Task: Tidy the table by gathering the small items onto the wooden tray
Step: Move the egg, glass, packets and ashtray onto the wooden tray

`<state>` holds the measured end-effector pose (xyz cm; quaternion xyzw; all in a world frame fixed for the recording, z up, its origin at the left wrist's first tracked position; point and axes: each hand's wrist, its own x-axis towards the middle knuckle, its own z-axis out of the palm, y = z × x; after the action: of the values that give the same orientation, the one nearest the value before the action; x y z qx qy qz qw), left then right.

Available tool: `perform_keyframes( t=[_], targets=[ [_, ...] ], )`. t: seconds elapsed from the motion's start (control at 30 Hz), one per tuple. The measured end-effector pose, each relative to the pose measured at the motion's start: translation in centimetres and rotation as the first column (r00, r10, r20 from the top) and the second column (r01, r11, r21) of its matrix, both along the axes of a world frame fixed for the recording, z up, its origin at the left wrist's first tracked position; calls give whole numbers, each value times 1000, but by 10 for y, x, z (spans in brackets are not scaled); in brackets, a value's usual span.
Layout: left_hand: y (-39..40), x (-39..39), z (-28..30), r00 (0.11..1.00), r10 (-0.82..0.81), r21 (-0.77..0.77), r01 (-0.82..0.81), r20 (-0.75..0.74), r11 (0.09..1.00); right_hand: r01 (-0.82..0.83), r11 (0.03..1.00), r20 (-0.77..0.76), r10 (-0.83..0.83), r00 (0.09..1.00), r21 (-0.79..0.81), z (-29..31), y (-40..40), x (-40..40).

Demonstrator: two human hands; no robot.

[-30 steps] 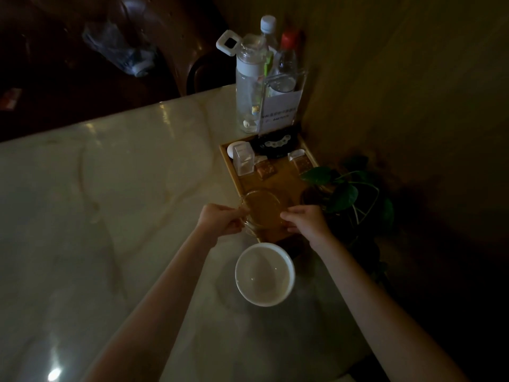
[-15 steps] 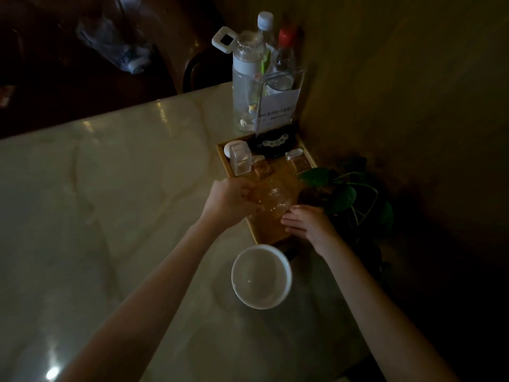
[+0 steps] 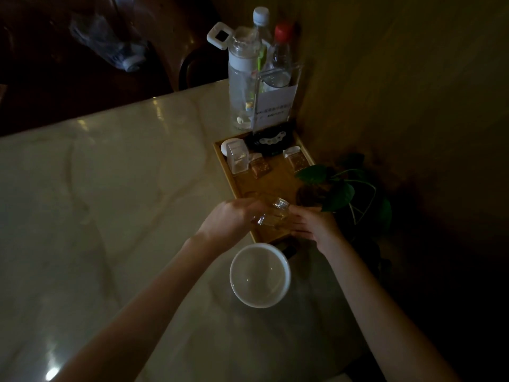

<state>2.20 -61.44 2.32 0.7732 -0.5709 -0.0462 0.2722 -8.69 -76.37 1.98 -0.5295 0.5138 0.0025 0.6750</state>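
The wooden tray (image 3: 275, 180) lies at the table's right side against the wall. Its far end holds a clear plastic box (image 3: 237, 160), two small brown packets (image 3: 260, 168), a white lid and a black item (image 3: 271, 140). Over the tray's near end my left hand (image 3: 230, 220) grips a tilted clear glass cup (image 3: 272, 213). My right hand (image 3: 312, 223) touches the cup's right side with fingers spread. A white bowl (image 3: 260, 275) sits on the marble table (image 3: 110, 202) just in front of the tray.
Behind the tray stand a clear water bottle (image 3: 242, 78), two capped bottles and an acrylic sign stand (image 3: 276, 102). A leafy potted plant (image 3: 338, 188) sits right of the tray by the wall. A dark chair and a plastic bag lie beyond the table.
Both hands held the glass cup flat over the tray's near end. The left hand then carried it further in, and now it is tilted and back near the near end.
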Motion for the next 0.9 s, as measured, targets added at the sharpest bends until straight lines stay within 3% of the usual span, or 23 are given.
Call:
perform_keyframes(
  t=[0.2, 0.3, 0.37, 0.47, 0.6, 0.67, 0.9],
  targets=[
    [8, 6, -22, 985, 143, 44, -140, -93, 989, 46, 998, -36, -48, 998, -42, 7, 1, 11],
    [15, 7, -32, 905, 321, 93, -307, -281, 947, 78, 996, -16, -79, 997, -50, 8, 3, 15],
    [17, 9, -33, 728, 437, 138, -435, -528, 890, 81, 995, -17, -83, 996, -62, 7, 4, 16],
    [21, 8, -29, 363, 419, 216, -484, -832, 848, 90, 992, -15, -91, 996, -84, 5, 4, 14],
    [17, 4, -28, 194, 390, 259, -482, -900, 837, 102, 990, -28, -105, 994, -101, -1, 3, 14],
    [13, 1, -28, 180, 404, 280, -477, -897, 833, 99, 986, -36, -105, 994, -131, -2, 2, 12],
    [4, -5, -33, 264, 453, 305, -451, -852, 838, 80, 971, 14, -79, 997, -224, -6, 3, 4]
  ],
)
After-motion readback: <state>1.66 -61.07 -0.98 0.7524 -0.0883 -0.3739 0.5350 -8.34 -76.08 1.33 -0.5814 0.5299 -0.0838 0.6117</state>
